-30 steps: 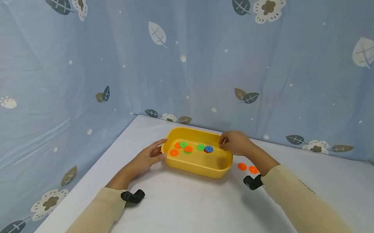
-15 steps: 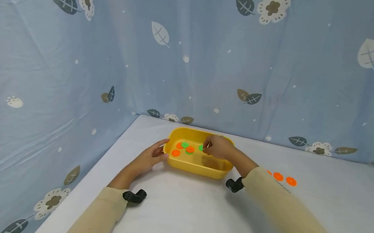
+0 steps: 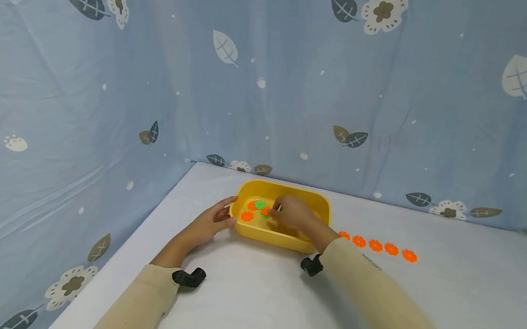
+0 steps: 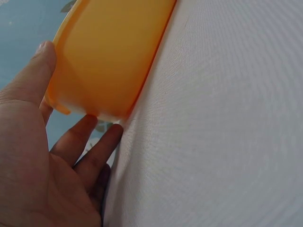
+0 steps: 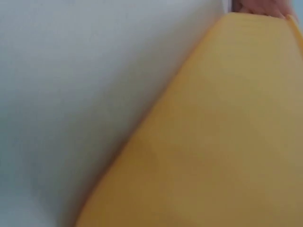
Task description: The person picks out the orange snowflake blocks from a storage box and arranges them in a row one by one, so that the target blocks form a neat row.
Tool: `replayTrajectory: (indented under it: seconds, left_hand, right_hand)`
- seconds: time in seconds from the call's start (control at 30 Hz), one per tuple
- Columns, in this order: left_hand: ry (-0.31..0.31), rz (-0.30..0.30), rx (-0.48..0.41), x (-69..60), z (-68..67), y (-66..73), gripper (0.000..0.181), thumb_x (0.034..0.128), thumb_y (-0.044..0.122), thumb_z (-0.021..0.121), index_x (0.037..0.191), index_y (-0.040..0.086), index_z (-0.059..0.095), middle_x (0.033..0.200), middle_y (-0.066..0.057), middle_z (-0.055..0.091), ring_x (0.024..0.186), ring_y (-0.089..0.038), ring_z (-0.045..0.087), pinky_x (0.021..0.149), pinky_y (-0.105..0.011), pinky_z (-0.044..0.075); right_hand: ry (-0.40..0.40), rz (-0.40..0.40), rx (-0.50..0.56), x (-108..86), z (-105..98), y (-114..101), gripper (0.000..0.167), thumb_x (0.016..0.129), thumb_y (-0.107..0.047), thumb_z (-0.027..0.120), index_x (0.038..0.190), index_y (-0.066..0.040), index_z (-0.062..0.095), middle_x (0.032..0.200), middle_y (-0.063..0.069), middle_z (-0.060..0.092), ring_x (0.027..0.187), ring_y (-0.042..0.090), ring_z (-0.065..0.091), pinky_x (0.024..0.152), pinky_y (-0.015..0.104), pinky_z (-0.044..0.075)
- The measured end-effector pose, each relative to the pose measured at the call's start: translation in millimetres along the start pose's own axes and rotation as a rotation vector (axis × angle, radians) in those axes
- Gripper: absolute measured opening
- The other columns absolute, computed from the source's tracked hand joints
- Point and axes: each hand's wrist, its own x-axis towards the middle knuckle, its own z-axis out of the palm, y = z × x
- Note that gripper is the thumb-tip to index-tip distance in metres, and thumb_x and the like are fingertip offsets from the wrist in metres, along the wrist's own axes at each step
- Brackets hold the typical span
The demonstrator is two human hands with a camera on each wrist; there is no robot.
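Observation:
A yellow plastic basin stands on the white table with flower-shaped discs inside. My left hand holds its left end, thumb at the near corner of the rim and fingers along the end wall; the left wrist view shows the thumb against the basin's side. My right hand reaches down into the basin with bent fingers. Its fingertips are at an orange disc that overlaps a green one; whether they pinch it is not clear. Another green disc and an orange disc lie to the left. The right hand hides part of the basin floor.
Several orange flower discs lie in a row on the white table, right of the basin. A blue patterned curtain hangs behind the table and along its left side.
My right hand has moved left inside the basin, from the right end to the discs on the left. More of the orange row now shows past the forearm. My left hand stays put.

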Motion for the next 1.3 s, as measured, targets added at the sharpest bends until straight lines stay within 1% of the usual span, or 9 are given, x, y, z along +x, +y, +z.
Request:
replayTrajectory:
  seconds: [0.23, 0.4, 0.5, 0.53, 0.6, 0.73, 0.87, 1.1, 1.3]
  left_hand:
    - [0.002, -0.004, 0.006, -1.2, 1.0, 0.6, 0.065, 0.0935, 0.038, 0.065, 0.151, 0.034, 0.035, 0.15, -0.006, 0.041, 0.133, -0.027, 0.044, 0.109, -0.052, 0.031]
    - [0.004, 0.002, 0.019, -1.1, 0.0, -0.2, 0.066, 0.0929, 0.04, 0.066, 0.151, 0.034, 0.034, 0.15, -0.006, 0.041, 0.133, -0.027, 0.044, 0.11, -0.054, 0.029]
    - [-0.004, 0.009, 0.015, -0.8, -0.2, -1.8, 0.065, 0.0936, 0.039, 0.065, 0.151, 0.034, 0.034, 0.151, -0.007, 0.04, 0.134, -0.028, 0.043, 0.11, -0.054, 0.029]
    - [-0.014, 0.004, 0.014, -2.6, -0.4, 2.5, 0.066, 0.0944, 0.036, 0.065, 0.152, 0.032, 0.033, 0.151, -0.008, 0.039, 0.134, -0.029, 0.042, 0.11, -0.054, 0.029]
    - [-0.034, -0.011, 0.02, -4.9, -0.8, 9.0, 0.067, 0.0956, 0.034, 0.063, 0.153, 0.028, 0.031, 0.152, -0.011, 0.037, 0.135, -0.03, 0.041, 0.11, -0.053, 0.029]
    - [-0.053, -0.038, 0.028, -4.6, -1.3, 9.7, 0.068, 0.0971, 0.032, 0.061, 0.155, 0.027, 0.027, 0.154, -0.012, 0.033, 0.137, -0.031, 0.038, 0.11, -0.053, 0.029]
    - [-0.026, -0.018, 0.019, -0.8, -0.1, -3.0, 0.067, 0.0954, 0.037, 0.063, 0.153, 0.033, 0.029, 0.153, -0.009, 0.035, 0.136, -0.03, 0.039, 0.11, -0.054, 0.027]
    - [0.003, -0.018, 0.024, -3.7, 1.7, -0.9, 0.065, 0.0909, 0.044, 0.067, 0.148, 0.041, 0.036, 0.15, -0.006, 0.041, 0.134, -0.027, 0.043, 0.11, -0.055, 0.028]
    - [0.015, -0.023, 0.024, -4.0, 1.6, 0.9, 0.068, 0.0886, 0.047, 0.068, 0.149, 0.039, 0.037, 0.15, -0.007, 0.042, 0.134, -0.026, 0.042, 0.11, -0.052, 0.03]
  right_hand:
    - [0.038, 0.075, -0.046, 3.4, 10.4, -11.2, 0.029, 0.094, -0.034, 0.065, 0.108, -0.009, 0.067, 0.089, 0.001, 0.065, 0.079, 0.02, 0.055, 0.076, 0.033, 0.048]
    - [-0.002, 0.131, -0.058, 4.8, 12.7, -17.9, 0.044, 0.093, -0.038, 0.065, 0.125, -0.008, 0.061, 0.113, 0.006, 0.065, 0.097, 0.023, 0.056, 0.095, 0.039, 0.046]
    - [-0.028, 0.15, -0.063, 6.4, 14.5, -19.3, 0.049, 0.094, -0.039, 0.063, 0.132, -0.009, 0.057, 0.125, 0.008, 0.061, 0.104, 0.024, 0.054, 0.101, 0.041, 0.042]
    - [-0.035, 0.154, -0.063, 6.9, 15.2, -19.0, 0.049, 0.095, -0.039, 0.062, 0.133, -0.009, 0.056, 0.127, 0.008, 0.06, 0.105, 0.024, 0.054, 0.103, 0.041, 0.041]
    - [-0.042, 0.152, -0.068, 8.2, 16.7, -17.6, 0.048, 0.096, -0.039, 0.061, 0.134, -0.009, 0.056, 0.126, 0.008, 0.06, 0.105, 0.024, 0.053, 0.103, 0.041, 0.041]
    - [-0.045, 0.14, -0.086, 9.2, 18.5, -15.8, 0.043, 0.098, -0.035, 0.059, 0.131, -0.009, 0.057, 0.121, 0.007, 0.062, 0.103, 0.024, 0.054, 0.102, 0.041, 0.042]
    - [-0.039, 0.143, -0.071, 8.2, 17.7, -16.7, 0.036, 0.097, -0.031, 0.061, 0.126, -0.01, 0.056, 0.113, 0.006, 0.061, 0.097, 0.024, 0.054, 0.098, 0.04, 0.045]
    - [-0.016, 0.099, -0.061, 2.5, 14.0, -17.3, 0.027, 0.095, -0.024, 0.064, 0.116, -0.011, 0.053, 0.099, 0.007, 0.059, 0.089, 0.024, 0.053, 0.088, 0.037, 0.048]
    - [-0.011, 0.033, -0.053, -1.7, 11.2, -16.3, 0.02, 0.095, -0.014, 0.061, 0.114, -0.014, 0.055, 0.096, 0.005, 0.059, 0.086, 0.023, 0.053, 0.082, 0.034, 0.048]
